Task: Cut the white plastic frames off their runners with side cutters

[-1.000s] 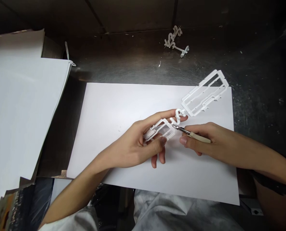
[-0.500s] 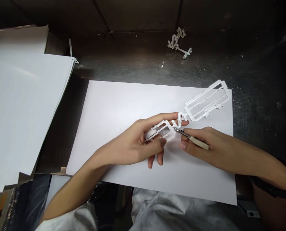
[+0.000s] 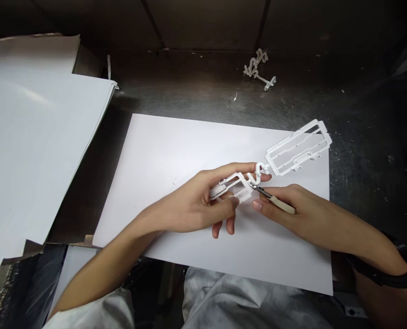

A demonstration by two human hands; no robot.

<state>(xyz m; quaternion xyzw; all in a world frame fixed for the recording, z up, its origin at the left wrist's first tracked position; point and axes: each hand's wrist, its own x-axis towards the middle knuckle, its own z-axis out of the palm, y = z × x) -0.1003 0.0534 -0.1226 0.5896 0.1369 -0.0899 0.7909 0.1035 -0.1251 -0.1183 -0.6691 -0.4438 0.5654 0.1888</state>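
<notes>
My left hand (image 3: 206, 203) grips a white plastic frame (image 3: 239, 175), its far half hidden in the palm. A curved white sprue (image 3: 259, 172) joins that frame to a second, slatted white plastic frame (image 3: 275, 156), which sticks out to the upper right. In my right hand (image 3: 292, 208) are small nippers with cream handles (image 3: 282, 204). Their metal jaws lie at the joint between the near frame and the sprue. Whether the jaws are closed through the plastic I cannot tell. My left index finger runs along behind the sprue.
A large white sheet (image 3: 162, 146) lies under my hands on a dark metal table (image 3: 189, 87). Cut-off white sprue pieces (image 3: 258, 68) and small scraps lie toward the back. At the left stands a stack of white sheets (image 3: 45, 119).
The view has shifted slightly. Both hands keep their hold, and the nippers' jaws stay at the same joint. The right thumb has moved a little along the nippers.
</notes>
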